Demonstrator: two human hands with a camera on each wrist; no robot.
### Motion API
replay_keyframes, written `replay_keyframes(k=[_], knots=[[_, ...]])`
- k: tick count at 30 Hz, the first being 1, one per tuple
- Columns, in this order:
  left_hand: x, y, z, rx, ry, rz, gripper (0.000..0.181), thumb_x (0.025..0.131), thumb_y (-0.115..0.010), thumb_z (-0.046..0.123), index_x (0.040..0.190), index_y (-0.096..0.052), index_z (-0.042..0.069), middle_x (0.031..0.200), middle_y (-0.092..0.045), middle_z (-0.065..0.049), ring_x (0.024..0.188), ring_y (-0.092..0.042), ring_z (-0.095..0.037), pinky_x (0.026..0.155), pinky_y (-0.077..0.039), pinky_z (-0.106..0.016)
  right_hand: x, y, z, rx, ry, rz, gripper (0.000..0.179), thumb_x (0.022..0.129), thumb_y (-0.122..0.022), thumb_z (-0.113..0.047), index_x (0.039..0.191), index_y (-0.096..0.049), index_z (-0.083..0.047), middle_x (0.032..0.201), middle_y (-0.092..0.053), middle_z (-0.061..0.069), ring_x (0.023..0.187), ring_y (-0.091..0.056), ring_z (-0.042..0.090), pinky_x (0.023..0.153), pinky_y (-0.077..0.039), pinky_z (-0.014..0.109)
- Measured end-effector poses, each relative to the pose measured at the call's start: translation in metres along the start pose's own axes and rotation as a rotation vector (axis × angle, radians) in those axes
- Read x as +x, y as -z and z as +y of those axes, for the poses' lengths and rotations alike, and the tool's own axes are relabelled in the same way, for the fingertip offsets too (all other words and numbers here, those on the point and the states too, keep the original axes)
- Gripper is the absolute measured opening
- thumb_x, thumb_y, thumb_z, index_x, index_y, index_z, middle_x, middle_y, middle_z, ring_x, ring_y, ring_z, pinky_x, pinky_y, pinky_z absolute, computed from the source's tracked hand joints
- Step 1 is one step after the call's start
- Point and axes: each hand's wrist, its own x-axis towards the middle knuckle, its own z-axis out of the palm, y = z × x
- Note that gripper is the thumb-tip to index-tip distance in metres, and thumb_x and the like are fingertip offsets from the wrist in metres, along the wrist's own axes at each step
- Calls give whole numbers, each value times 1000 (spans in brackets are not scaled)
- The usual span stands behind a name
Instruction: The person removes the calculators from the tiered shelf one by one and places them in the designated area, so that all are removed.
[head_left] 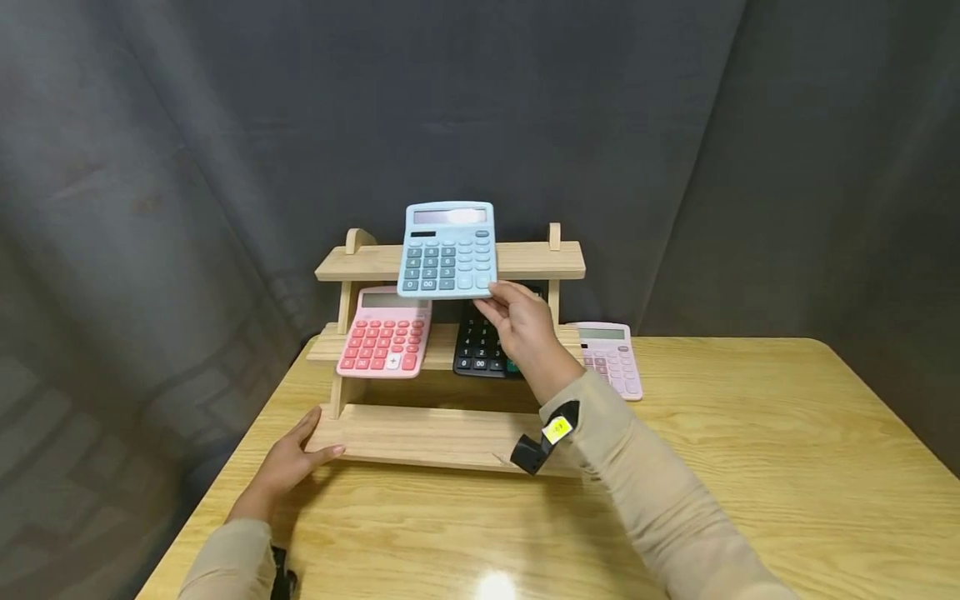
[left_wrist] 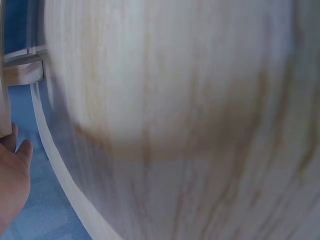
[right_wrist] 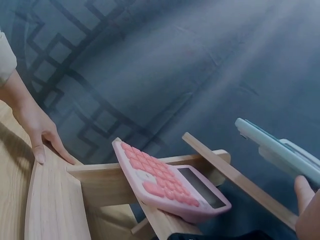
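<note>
My right hand [head_left: 522, 327] pinches the lower right corner of a light blue calculator [head_left: 448, 250]. In the head view this calculator overlaps the top board of a three-tier wooden display rack [head_left: 446, 429]; the right wrist view shows it [right_wrist: 277, 150] tilted, with a gap to the top board. My left hand [head_left: 288, 458] holds the left front corner of the bottom board, thumb at the front edge and fingers along the end. A pink calculator [head_left: 384, 333] leans on the middle tier at left. Beside it a black calculator [head_left: 476, 342] is partly hidden by my right hand.
A pale pink calculator [head_left: 617, 358] is behind the rack's right side, partly hidden by the rack and my right arm. The wooden table [head_left: 750, 467] extends to the right and front. A dark grey curtain [head_left: 600, 125] hangs behind the rack.
</note>
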Motion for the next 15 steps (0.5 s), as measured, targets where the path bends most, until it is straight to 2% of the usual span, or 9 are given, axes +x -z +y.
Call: replay_keyframes(k=[4, 9, 15], knots=[[0, 1, 0, 5, -15, -2, 94, 73, -64, 43, 137, -11, -1, 140, -9, -22, 125, -8, -40, 98, -12, -52, -1, 8, -5, 18, 5, 16, 30, 85, -46, 8, 114, -48, 9, 104, -50, 18, 101, -51, 26, 79, -45, 29], [-1, 2, 1, 9, -5, -7, 95, 73, -64, 43, 137, -10, 0, 140, -9, -23, 125, -7, -40, 97, -12, -53, -5, 15, -10, 35, 7, 22, 31, 85, -45, 9, 116, -47, 9, 106, -49, 19, 102, -50, 26, 81, -44, 31], [0, 1, 0, 28, -14, 2, 94, 73, -64, 43, 137, -11, -1, 139, -10, -23, 125, -8, -41, 97, -13, -53, -10, 22, -14, 45, 7, 41, 29, 85, -45, 9, 113, -48, 9, 101, -50, 18, 98, -51, 24, 80, -44, 30]])
